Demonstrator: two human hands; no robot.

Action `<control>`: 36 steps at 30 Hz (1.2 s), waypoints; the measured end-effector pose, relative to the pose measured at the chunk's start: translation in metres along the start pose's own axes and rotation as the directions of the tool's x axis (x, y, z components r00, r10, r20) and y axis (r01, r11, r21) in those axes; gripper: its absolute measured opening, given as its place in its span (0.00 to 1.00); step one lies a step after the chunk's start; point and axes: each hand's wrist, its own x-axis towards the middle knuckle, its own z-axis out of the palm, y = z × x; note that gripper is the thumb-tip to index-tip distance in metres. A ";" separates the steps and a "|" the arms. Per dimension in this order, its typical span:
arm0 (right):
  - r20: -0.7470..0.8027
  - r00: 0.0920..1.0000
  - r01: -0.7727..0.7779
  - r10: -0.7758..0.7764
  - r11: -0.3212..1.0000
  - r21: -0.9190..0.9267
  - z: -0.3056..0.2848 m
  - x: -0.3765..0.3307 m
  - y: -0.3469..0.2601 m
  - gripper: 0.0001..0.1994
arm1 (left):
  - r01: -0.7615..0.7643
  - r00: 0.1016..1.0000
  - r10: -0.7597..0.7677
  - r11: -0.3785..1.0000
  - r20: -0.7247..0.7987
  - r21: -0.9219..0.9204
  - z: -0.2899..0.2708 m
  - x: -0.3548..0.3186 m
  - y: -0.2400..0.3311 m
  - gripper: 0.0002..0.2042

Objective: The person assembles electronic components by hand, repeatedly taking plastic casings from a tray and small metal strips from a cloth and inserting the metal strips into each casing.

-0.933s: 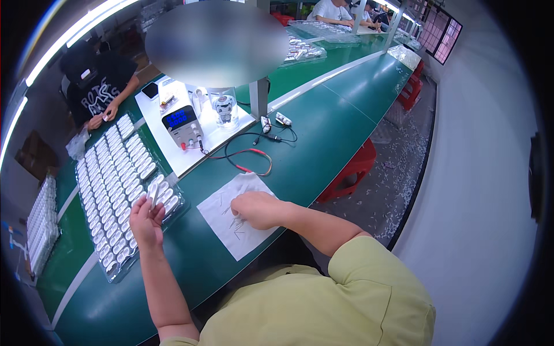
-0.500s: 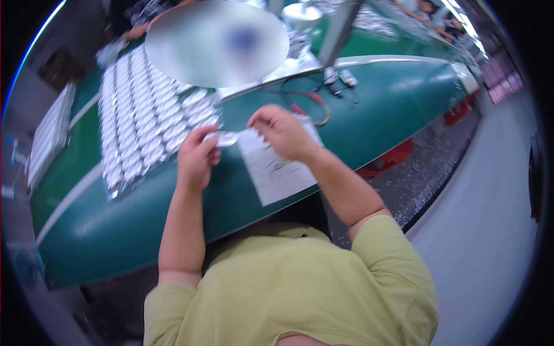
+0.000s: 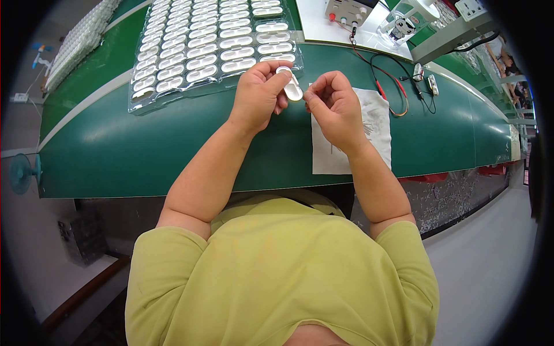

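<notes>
In my left hand [image 3: 255, 97] is a small white oblong plastic shell [image 3: 294, 91] with rounded ends and a hollow inside, pinched between thumb and fingers at its upper end. Close to the shell's lower end are the fingertips of my right hand [image 3: 339, 114], with thumb and forefinger pressed together. Whatever they hold, if anything, is too small to make out. Beneath the right hand lies a white sheet [image 3: 326, 163] with several thin, dark, pin-like pieces on it, partly hidden by the hand and forearm.
A clear plastic tray [image 3: 137, 106] with rows of similar white shells lies on the green table [image 3: 115, 155]. Behind the sheet are red and black test leads [image 3: 398, 86], a bench power unit [image 3: 348, 11] and a grey metal post [image 3: 447, 47]. A second stack of trays [image 3: 75, 52] stands far left.
The view has turned and sharpened, so the table sits differently. My right fingertips have come closer to the white shell, which stays in my left hand and now points downward.
</notes>
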 end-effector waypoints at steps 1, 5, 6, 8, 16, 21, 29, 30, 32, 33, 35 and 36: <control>0.003 1.000 0.013 -0.013 1.000 0.002 0.000 0.000 0.000 0.09 | 0.003 1.000 -0.002 1.000 -0.011 0.007 0.001 -0.001 0.001 0.11; -0.006 1.000 -0.013 0.013 1.000 -0.002 -0.001 0.000 -0.002 0.09 | -0.002 1.000 0.002 1.000 -0.011 0.015 0.002 0.001 -0.001 0.11; -0.002 1.000 -0.011 0.011 1.000 -0.013 -0.002 0.000 -0.003 0.09 | -0.006 1.000 0.007 1.000 -0.003 0.015 0.002 0.001 -0.001 0.12; 0.002 1.000 -0.012 0.012 1.000 -0.023 -0.003 0.000 -0.004 0.09 | -0.008 1.000 0.008 1.000 0.004 0.017 0.002 0.001 -0.002 0.12; -0.063 0.998 -0.022 0.011 0.984 -0.176 0.002 -0.004 -0.008 0.08 | -0.219 0.970 0.242 0.917 -0.028 0.333 0.007 -0.002 -0.008 0.14; 0.034 0.967 0.248 -0.254 0.893 -0.376 0.003 -0.009 -0.005 0.08 | -0.251 0.963 0.270 0.896 0.000 0.367 0.003 -0.001 -0.006 0.14; 0.131 0.934 0.354 -0.333 0.806 -0.475 -0.006 -0.001 -0.008 0.13 | -0.194 0.981 0.185 0.912 0.059 0.361 0.002 -0.005 -0.003 0.14; 0.144 0.930 0.364 -0.337 0.800 -0.478 -0.008 0.000 -0.010 0.12 | -0.197 0.980 0.185 0.912 0.069 0.359 0.003 -0.005 -0.004 0.14; 0.156 0.927 0.374 -0.342 0.794 -0.480 -0.009 0.001 -0.011 0.11 | -0.200 0.980 0.184 0.912 0.080 0.359 0.004 -0.005 -0.004 0.14; 0.141 0.929 0.366 -0.342 0.798 -0.478 -0.008 0.000 -0.012 0.11 | -0.164 0.986 0.147 0.934 0.075 0.319 0.004 -0.005 -0.003 0.14; 0.127 0.931 0.360 -0.343 0.801 -0.478 -0.007 -0.001 -0.013 0.10 | -0.128 0.991 0.111 0.953 0.074 0.276 0.003 -0.007 0.000 0.14; 0.120 0.934 0.353 -0.337 0.810 -0.469 -0.008 -0.001 -0.013 0.09 | -0.118 0.992 0.099 0.954 0.079 0.275 0.004 -0.007 0.001 0.14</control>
